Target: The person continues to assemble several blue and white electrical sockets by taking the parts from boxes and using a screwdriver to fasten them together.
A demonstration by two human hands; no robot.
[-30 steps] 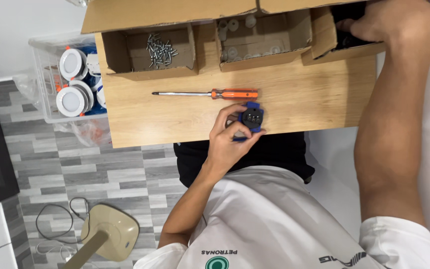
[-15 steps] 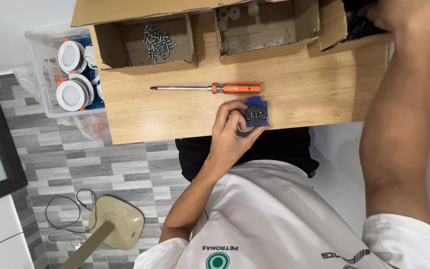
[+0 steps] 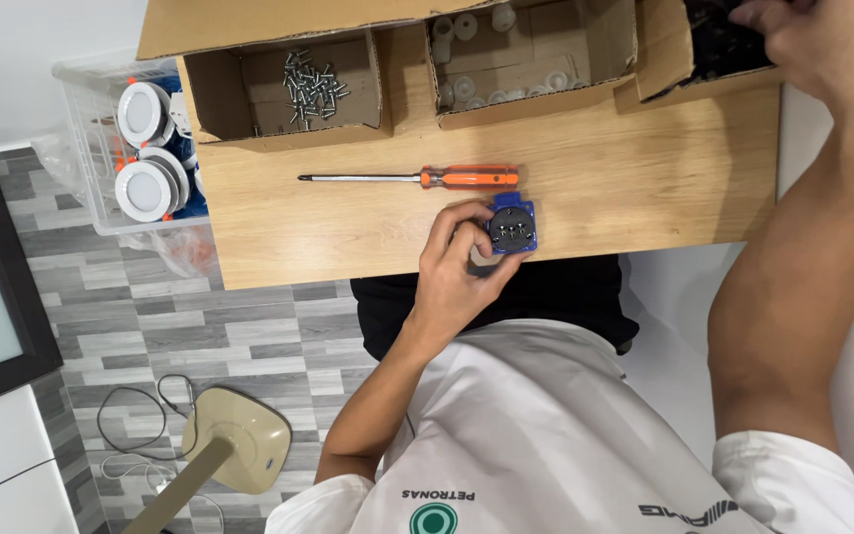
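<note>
Grey plank-patterned flooring (image 3: pixel 200 326) runs under a small wooden table (image 3: pixel 635 188), seen from above with the person's white shirt (image 3: pixel 546 435) filling the near edge of the view. On the floor to one side sits a beige lamp base (image 3: pixel 239 445) with a thin cable (image 3: pixel 135 425) looped beside it.

Closest on the table, at its near edge, the left hand (image 3: pixel 457 272) curls around a small blue and black socket part (image 3: pixel 512 225), fingers and thumb gripping its side while the part rests on the wood. Just beyond it, nearly touching, lies an orange-handled screwdriver (image 3: pixel 427 178), its shaft pointing away along the table.

Farther back stands a row of open cardboard boxes: one holds a heap of silver screws (image 3: pixel 310 84), the next has pale round plastic pieces (image 3: pixel 467 59). The right hand (image 3: pixel 793 44) reaches into the third box (image 3: pixel 664 54), which holds dark parts; how far its fingers are closed cannot be told, as they are cut off at the frame's edge.

Beside the table, a clear plastic bin (image 3: pixel 86 138) holds round white fittings (image 3: pixel 142 188).
</note>
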